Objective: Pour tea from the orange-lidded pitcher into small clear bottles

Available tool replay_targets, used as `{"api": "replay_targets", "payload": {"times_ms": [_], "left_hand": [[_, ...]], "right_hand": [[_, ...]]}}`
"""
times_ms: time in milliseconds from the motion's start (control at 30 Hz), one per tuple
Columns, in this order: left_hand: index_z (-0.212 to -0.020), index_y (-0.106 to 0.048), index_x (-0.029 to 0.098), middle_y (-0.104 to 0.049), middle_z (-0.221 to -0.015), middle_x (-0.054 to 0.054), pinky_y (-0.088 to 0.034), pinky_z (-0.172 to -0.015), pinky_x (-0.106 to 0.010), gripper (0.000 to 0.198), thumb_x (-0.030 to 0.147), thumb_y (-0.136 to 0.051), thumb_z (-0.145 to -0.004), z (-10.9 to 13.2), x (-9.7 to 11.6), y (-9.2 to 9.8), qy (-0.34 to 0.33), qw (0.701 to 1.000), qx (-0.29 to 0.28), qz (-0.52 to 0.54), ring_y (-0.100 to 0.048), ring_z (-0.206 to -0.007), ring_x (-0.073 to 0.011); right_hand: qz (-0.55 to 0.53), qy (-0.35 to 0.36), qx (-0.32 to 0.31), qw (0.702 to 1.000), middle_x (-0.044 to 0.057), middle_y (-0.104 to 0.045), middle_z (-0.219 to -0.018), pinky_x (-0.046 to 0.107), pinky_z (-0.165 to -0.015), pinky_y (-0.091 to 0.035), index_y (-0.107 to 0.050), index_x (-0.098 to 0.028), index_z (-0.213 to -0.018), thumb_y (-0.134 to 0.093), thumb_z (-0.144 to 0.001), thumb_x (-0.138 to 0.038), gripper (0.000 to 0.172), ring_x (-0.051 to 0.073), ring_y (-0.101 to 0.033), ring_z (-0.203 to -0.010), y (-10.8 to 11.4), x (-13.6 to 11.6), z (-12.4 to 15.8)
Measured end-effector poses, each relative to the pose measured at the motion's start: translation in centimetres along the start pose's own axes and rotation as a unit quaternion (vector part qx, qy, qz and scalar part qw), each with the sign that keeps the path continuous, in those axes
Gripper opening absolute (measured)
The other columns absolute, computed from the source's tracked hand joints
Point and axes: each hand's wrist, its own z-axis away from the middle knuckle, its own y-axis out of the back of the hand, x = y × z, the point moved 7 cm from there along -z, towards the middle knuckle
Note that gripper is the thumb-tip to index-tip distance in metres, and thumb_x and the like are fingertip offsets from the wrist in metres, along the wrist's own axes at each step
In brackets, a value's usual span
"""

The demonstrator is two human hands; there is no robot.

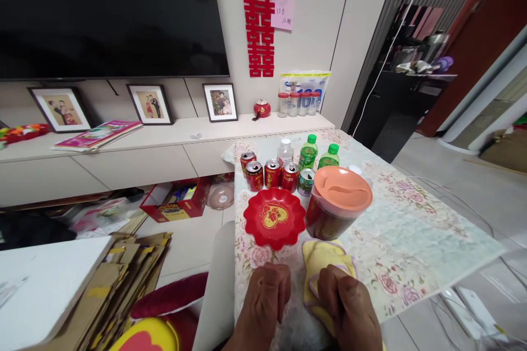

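Plainly, the fingers of both hands were curled into loose fists with the thumbs laid over the top: the left hand (267, 293) had nothing visible in its grip, and the right hand (346, 296) lay over the yellow cloth (325, 255), though whether it had pinched a fold could not be told. That cloth sat bunched on the flowered tablecloth (379, 252), beneath and beyond the right knuckles and close in front of the lidded pitcher (333, 222). Good handling there would have meant uncurling the fingers before taking hold, gathering the soft folds with the whole palm rather than a corner, and lifting upward, since a push forward risked nudging the pitcher, which looked well filled with dark liquid. Its orange lid (341, 189) seemed seated, but that was no reason to grip by it. Straight ahead of the left hand, the scalloped red plate (294, 214) stood apart and looked light enough to slide if brushed. Beyond it, the red cans (273, 174), a green can (306, 182) and the green-capped bottles (308, 156) crowded together, so any reach across called for raised wrists and slow elbows.
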Motion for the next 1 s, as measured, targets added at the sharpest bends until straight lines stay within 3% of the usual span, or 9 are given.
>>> {"api": "replay_targets", "payload": {"times_ms": [467,533,600,667,733,800,833,900,1000], "left_hand": [[-0.049,-0.036,0.025,-0.035,-0.051,0.003,-0.034,-0.059,-0.032,0.082,0.091,-0.015,-0.092,-0.2,-1.0,-0.7,-0.021,0.999,-0.035,0.006,-0.039,-0.053,-0.0143],[-0.051,-0.040,0.024,-0.041,-0.053,0.001,-0.039,-0.061,-0.030,0.080,0.080,-0.010,-0.100,-0.4,-1.4,-0.6,-0.044,0.998,-0.033,-0.034,-0.046,-0.055,-0.0147],[-0.057,-0.052,0.022,-0.056,-0.061,-0.002,-0.046,-0.065,-0.029,0.078,0.067,-0.014,-0.108,-0.9,-1.4,-0.2,-0.121,0.985,-0.022,-0.121,-0.058,-0.062,-0.0156],[-0.078,-0.069,0.022,-0.073,-0.081,-0.005,-0.052,-0.074,-0.029,0.061,0.056,-0.029,-0.111,-1.1,-1.1,0.3,-0.254,0.932,0.004,-0.258,-0.069,-0.079,-0.0178],[-0.109,-0.074,0.022,-0.080,-0.107,-0.007,-0.054,-0.087,-0.032,0.033,0.041,-0.047,-0.109,-1.4,-1.3,1.2,-0.365,0.833,0.077,-0.409,-0.073,-0.098,-0.0204],[-0.126,-0.071,0.023,-0.080,-0.121,-0.007,-0.051,-0.096,-0.037,0.028,0.029,-0.052,-0.106,-2.1,-2.5,2.1,-0.413,0.730,0.141,-0.525,-0.072,-0.110,-0.0239],[-0.127,-0.071,0.024,-0.080,-0.122,-0.005,-0.050,-0.099,-0.038,0.028,0.026,-0.054,-0.105,-2.6,-3.4,2.5,-0.419,0.699,0.157,-0.558,-0.072,-0.112,-0.0243],[-0.125,-0.072,0.024,-0.080,-0.121,-0.005,-0.044,-0.108,-0.042,0.028,0.021,-0.055,-0.102,-3.9,-4.9,3.2,-0.410,0.682,0.180,-0.578,-0.071,-0.116,-0.0265],[-0.106,-0.074,0.024,-0.081,-0.100,-0.003,-0.035,-0.119,-0.048,0.026,0.011,-0.052,-0.101,-5.0,-6.3,3.6,-0.405,0.712,0.207,-0.535,-0.071,-0.112,-0.0254]], "right_hand": [[0.003,0.018,-0.065,0.998,-0.003,-0.036,-0.054,0.030,-0.053,-0.031,-0.043,-0.024,-0.057,-0.044,-0.098,-0.074,0.065,0.014,-0.037,-0.054,0.3,1.8,-0.6],[0.010,0.014,-0.067,0.998,-0.003,-0.037,-0.054,0.031,-0.054,-0.029,-0.044,-0.023,-0.057,-0.046,-0.096,-0.075,0.064,0.014,-0.037,-0.054,0.2,2.2,-0.4],[0.020,0.004,-0.042,0.999,-0.002,-0.039,-0.055,0.030,-0.055,-0.029,-0.046,-0.023,-0.058,-0.049,-0.095,-0.076,0.064,0.014,-0.037,-0.055,0.9,2.5,-0.3],[0.022,0.000,0.019,1.000,-0.002,-0.040,-0.057,0.030,-0.055,-0.030,-0.048,-0.023,-0.058,-0.052,-0.094,-0.075,0.063,0.014,-0.037,-0.057,2.7,2.2,-0.5],[0.024,0.014,0.100,0.995,-0.002,-0.039,-0.059,0.030,-0.055,-0.032,-0.049,-0.023,-0.060,-0.054,-0.095,-0.071,0.060,0.014,-0.038,-0.059,5.8,1.2,-1.2],[0.052,0.046,0.175,0.982,-0.002,-0.041,-0.061,0.030,-0.055,-0.035,-0.050,-0.024,-0.063,-0.057,-0.095,-0.068,0.055,0.015,-0.040,-0.060,9.5,-0.6,-2.7],[0.089,0.068,0.209,0.971,-0.002,-0.044,-0.062,0.030,-0.056,-0.036,-0.052,-0.024,-0.065,-0.058,-0.094,-0.069,0.054,0.015,-0.042,-0.061,11.4,-1.8,-3.8],[0.176,0.108,0.250,0.946,-0.001,-0.048,-0.064,0.032,-0.061,-0.040,-0.055,-0.024,-0.068,-0.061,-0.091,-0.070,0.052,0.017,-0.046,-0.065,14.7,-4.3,-6.6],[0.205,0.114,0.254,0.938,0.005,-0.065,-0.083,0.036,-0.072,-0.049,-0.067,-0.022,-0.089,-0.070,-0.078,-0.071,0.050,0.022,-0.058,-0.079,17.6,-7.2,-12.0]]}}
